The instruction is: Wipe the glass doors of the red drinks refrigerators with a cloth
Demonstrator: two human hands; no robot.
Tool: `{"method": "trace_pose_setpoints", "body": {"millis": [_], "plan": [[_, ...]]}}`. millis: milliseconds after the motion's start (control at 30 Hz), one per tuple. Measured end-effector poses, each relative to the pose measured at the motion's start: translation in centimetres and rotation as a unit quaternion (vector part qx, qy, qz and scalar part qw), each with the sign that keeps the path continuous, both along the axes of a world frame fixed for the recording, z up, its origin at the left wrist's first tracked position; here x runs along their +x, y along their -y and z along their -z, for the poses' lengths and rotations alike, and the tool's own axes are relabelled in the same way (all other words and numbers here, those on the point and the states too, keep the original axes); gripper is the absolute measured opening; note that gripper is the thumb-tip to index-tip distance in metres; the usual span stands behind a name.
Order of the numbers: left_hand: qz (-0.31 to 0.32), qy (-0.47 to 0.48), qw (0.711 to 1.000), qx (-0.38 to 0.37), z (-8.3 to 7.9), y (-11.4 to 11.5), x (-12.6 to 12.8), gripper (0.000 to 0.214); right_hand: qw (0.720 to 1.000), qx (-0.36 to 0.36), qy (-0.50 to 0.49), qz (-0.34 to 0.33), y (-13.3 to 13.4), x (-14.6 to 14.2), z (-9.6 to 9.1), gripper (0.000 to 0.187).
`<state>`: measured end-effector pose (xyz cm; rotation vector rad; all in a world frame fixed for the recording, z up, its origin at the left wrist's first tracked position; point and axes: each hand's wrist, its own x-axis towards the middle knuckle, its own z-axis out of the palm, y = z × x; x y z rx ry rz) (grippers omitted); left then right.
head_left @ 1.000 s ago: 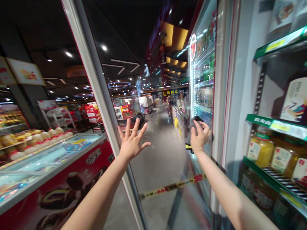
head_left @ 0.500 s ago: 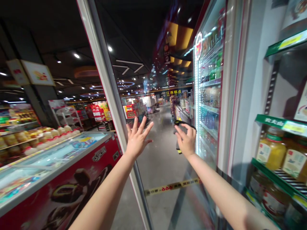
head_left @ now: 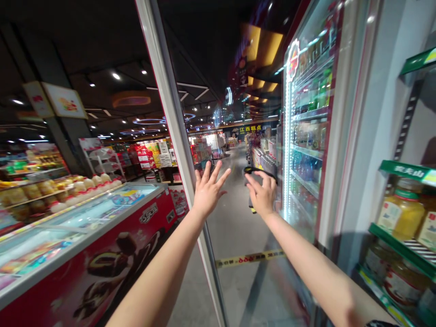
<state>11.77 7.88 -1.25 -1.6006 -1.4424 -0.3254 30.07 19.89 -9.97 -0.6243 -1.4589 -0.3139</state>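
Note:
My left hand (head_left: 208, 188) has its fingers spread, palm forward, in front of a tall glass door (head_left: 235, 236). Its fingertips are near the door's pale metal frame (head_left: 172, 104); whether the palm presses on the glass I cannot tell. To the right, my right hand (head_left: 263, 193) has its fingers curled at a black strap-like loop (head_left: 254, 170), which runs behind the fingertips. Below that hand a dark thing with a yellow end (head_left: 252, 210) shows partly, the rest hidden by the hand.
A red ice-cream chest freezer (head_left: 136, 236) stands at left, with bottles (head_left: 98, 182) behind it. A lit drinks cooler (head_left: 309, 127) shows through or in the glass. Shelves with jars of yellow drink (head_left: 403, 211) are at right. Yellow tape (head_left: 250, 259) crosses the glass low down.
The view has turned slightly left, so the door, freezer and shelves sit further right. My left hand appears further right with the door frame; both hands keep nearly the same pose.

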Motion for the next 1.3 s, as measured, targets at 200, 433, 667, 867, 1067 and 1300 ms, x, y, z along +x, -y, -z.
{"method": "trace_pose_setpoints", "body": {"millis": [200,433,667,867,1067,1300], "plan": [[0.047,-0.062,0.997,0.011,0.2,3.1,-5.3,0.069,0.997,0.011,0.072,-0.009,0.4,1.0,3.0,0.037],[0.084,-0.101,0.990,0.059,1.8,3.0,-8.7,0.067,1.000,0.010,-0.026,0.012,1.7,-4.6,-1.0,0.036],[0.093,-0.108,0.989,0.033,1.6,2.8,-9.1,0.065,0.976,0.084,0.201,0.029,2.6,-2.8,3.7,0.045],[0.080,-0.095,0.992,0.019,1.6,2.7,-8.7,0.065,0.997,0.001,0.008,0.075,2.6,-5.6,-0.8,0.036],[0.068,-0.088,0.994,-0.012,1.1,4.5,-8.7,0.071,0.961,0.081,0.264,0.034,4.7,-6.6,1.7,0.048],[0.038,-0.054,0.998,-0.022,1.7,5.9,-9.7,0.086,0.991,0.004,0.112,0.067,6.0,-9.0,-0.2,0.045]]}}
